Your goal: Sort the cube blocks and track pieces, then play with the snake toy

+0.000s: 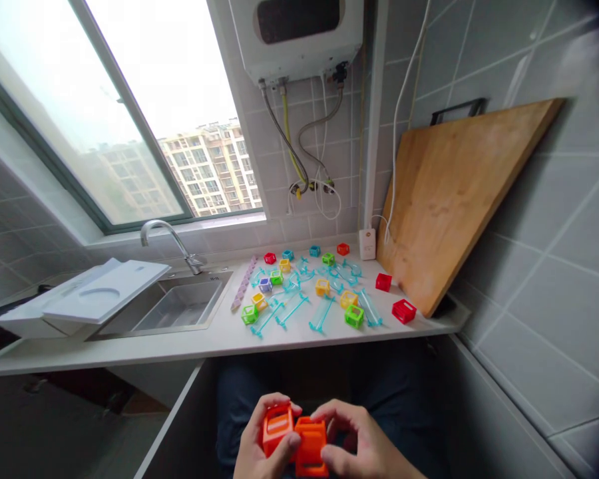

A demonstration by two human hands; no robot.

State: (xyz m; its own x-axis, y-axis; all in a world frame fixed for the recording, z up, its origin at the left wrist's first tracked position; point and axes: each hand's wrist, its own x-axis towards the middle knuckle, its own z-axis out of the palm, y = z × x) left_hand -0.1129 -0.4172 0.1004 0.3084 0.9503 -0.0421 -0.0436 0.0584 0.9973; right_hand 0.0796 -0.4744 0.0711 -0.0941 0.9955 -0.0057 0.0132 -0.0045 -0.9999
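Low in the view, over my lap, my left hand (262, 442) is closed around an orange hollow plastic cube (278, 426). My right hand (357, 439) pinches a second orange cube (311, 447) between thumb and fingers at its right side. The two cubes sit side by side and touch; whether they are joined I cannot tell. On the counter ahead lie more open-sided cubes, among them a green cube (354, 316), a yellow cube (348, 299) and a red cube (404, 311). Light-blue plastic rods (322, 314) with forked ends are scattered between them.
A purple strip (243, 284) lies beside the sink (180, 306), under a faucet (170, 243). White foam pieces (107, 289) cover the sink's left side. A large wooden board (464, 193) leans against the right wall. The counter's front edge (279, 349) runs above my knees.
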